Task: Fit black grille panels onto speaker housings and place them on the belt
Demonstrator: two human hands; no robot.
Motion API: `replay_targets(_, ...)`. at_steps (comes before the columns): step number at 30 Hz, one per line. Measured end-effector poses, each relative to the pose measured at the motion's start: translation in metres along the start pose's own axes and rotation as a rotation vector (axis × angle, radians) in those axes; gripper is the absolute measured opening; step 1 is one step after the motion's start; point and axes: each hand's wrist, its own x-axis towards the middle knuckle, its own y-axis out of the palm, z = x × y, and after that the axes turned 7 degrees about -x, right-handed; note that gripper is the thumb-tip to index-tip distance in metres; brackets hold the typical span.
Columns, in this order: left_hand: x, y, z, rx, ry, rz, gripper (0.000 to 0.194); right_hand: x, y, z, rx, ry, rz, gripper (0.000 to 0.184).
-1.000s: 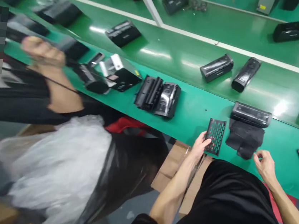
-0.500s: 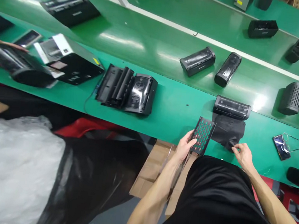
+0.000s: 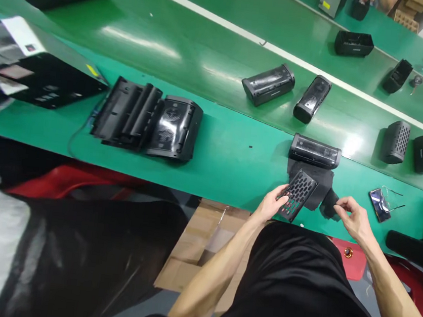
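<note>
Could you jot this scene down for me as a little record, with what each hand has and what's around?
Left hand: holds a black perforated panel, tilted
Right hand: fingers pinch a thin dark piece
Behind the panel: dark sheets on the green bench
Beyond the sheets: a black casing, lying lengthwise
Right of the sheets: a phone-like device
Below the bench: cardboard
</note>
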Motion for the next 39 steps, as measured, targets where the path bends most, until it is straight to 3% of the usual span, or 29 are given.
replay_targets(5, 0.006, 0.006, 0.003, 0.002, 0.043, 0.022, 0.068, 0.009, -0.013, -0.006, -0.158, 0.034, 0.026, 0.032)
replay_targets(10, 0.012, 0.005, 0.003, -0.024, 0.057, 0.018, 0.068, 0.018, -0.027, -0.004, -0.315, -0.121, 0.027, 0.031)
replay_targets(16, 0.020, 0.005, 0.003, -0.048, 0.055, 0.017, 0.072, 0.029, -0.036, -0.003, -0.486, -0.172, -0.047, 0.030)
replay_targets(24, 0.024, 0.008, -0.001, -0.039, 0.060, 0.015, 0.070, 0.030, -0.049, -0.008, -0.442, -0.093, -0.083, 0.030)
replay_targets(31, 0.030, 0.016, -0.004, -0.060, 0.065, 0.027, 0.066, 0.028, -0.064, 0.015, -0.508, -0.268, 0.023, 0.017)
replay_targets(35, 0.035, 0.019, -0.007, -0.061, 0.054, 0.065, 0.066, 0.027, -0.067, 0.024, -0.428, -0.325, 0.024, 0.020)
replay_targets(39, 0.039, 0.020, -0.010, -0.071, 0.053, 0.062, 0.065, 0.021, -0.068, 0.039, -0.415, -0.300, 0.045, 0.021)
